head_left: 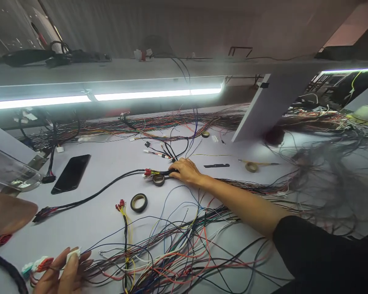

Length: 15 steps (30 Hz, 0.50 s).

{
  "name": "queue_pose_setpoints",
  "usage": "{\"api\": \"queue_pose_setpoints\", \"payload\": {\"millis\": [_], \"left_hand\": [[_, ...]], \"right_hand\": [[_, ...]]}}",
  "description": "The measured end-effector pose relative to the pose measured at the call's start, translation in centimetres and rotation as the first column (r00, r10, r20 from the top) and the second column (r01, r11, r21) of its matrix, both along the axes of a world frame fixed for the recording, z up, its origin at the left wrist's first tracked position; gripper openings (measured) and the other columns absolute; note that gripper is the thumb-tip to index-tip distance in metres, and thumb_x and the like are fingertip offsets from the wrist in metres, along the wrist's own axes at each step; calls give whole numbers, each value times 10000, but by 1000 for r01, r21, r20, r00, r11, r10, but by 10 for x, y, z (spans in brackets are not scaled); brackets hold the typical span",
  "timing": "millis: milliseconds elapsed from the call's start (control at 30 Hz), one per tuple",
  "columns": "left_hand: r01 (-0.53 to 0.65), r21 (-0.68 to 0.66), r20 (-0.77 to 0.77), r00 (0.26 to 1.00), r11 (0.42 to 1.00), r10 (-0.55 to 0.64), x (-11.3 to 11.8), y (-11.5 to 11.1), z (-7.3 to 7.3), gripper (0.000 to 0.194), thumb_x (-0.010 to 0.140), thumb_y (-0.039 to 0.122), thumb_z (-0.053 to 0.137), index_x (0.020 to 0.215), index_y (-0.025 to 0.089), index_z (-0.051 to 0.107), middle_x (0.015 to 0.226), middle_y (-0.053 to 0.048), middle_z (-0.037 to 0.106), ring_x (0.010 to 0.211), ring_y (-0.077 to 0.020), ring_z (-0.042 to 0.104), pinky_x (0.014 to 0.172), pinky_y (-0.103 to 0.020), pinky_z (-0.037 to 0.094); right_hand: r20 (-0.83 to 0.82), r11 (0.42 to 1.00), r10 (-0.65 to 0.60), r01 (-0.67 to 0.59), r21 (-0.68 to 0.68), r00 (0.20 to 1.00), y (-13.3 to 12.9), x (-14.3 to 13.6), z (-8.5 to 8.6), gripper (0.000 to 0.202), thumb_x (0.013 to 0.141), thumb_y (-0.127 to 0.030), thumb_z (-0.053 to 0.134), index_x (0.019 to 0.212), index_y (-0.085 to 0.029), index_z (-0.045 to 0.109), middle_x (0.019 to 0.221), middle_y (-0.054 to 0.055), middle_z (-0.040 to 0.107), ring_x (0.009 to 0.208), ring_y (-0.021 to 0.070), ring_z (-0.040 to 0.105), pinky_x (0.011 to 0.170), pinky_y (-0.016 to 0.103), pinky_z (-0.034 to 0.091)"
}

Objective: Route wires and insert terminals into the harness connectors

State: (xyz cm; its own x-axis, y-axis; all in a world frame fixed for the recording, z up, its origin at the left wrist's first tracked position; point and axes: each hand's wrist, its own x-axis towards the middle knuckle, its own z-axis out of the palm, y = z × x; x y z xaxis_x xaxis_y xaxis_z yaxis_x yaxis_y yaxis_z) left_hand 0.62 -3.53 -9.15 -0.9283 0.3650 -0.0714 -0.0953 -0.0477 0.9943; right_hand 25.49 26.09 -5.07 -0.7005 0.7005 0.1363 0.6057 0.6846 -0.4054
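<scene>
Low on the left, my left hand (64, 272) pinches a small white connector (73, 254) between thumb and fingers. Thin wires run from it to the right. Beside that hand are white, orange and teal connectors (38, 265). My right hand (186, 170) reaches out to mid-table, its fingers closed over a black cable bundle (163, 173). Red connectors (147, 172) with yellow wires lie just left of its fingers, and a small tape roll (158, 180) is below them. Short black branches (171, 153) fan out beyond this hand, several with plugs at their ends.
Loose coloured wires (184, 245) spread over the front of the table. A black tape roll (139, 202), a phone (71, 173) and a dark flat blade-like tool (216, 165) lie about. An upright panel (257, 106) stands at the right. Wire bundles (159, 122) run along the back under a tube light (156, 94).
</scene>
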Motion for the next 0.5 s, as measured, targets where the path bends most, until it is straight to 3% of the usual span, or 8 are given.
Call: {"api": "queue_pose_setpoints", "payload": {"millis": [133,267,500], "left_hand": [[20,29,56,998,999,-21,13,3,16,472,592,352,837,1002,198,658,861,6,654,723,-102,627,683,-179,533],[-43,40,86,996,998,39,25,8,30,477,548,348,855,958,183,677,889,18,642,715,-82,613,659,-140,520],[-51,16,226,973,999,46,36,12,48,388,546,228,837,889,156,671,903,16,637,782,-63,604,774,-108,493]], "right_hand": [[-33,999,-47,46,-19,998,6,-1,-9,129,886,-325,650,965,-250,719,881,16,686,882,181,539,759,284,367],[-59,994,-112,111,-26,992,7,-3,-16,152,899,-351,627,932,-242,729,802,16,673,840,175,540,725,268,369],[-75,985,-171,172,8,982,2,-5,-22,164,926,-332,588,909,-233,718,792,5,668,829,168,530,718,266,339]]}}
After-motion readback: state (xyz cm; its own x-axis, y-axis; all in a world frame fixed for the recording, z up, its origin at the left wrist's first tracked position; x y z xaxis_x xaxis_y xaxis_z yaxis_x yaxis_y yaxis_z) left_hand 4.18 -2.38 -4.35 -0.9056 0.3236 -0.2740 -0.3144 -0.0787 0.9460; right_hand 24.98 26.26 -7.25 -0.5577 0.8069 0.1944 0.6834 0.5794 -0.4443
